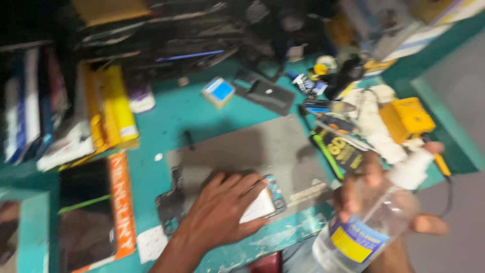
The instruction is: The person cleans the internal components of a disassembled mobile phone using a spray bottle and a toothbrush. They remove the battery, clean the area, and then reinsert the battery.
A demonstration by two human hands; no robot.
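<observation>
My left hand (222,210) lies flat on a phone-sized device (270,194) with a white pad under the fingers, pressing it on the grey work mat (262,146). My right hand (384,197) grips a clear plastic spray bottle (364,232) with a white nozzle and a blue and yellow label, tilted at the lower right, forefinger on the nozzle top. The picture is motion-blurred.
The teal bench (172,116) carries yellow boxes (113,108) and stacked books at left, an orange-edged flat box (96,212), a small blue-topped box (218,92), a dark phone back (265,93), a yellow device (406,119), white cloth (371,121) and tools at right.
</observation>
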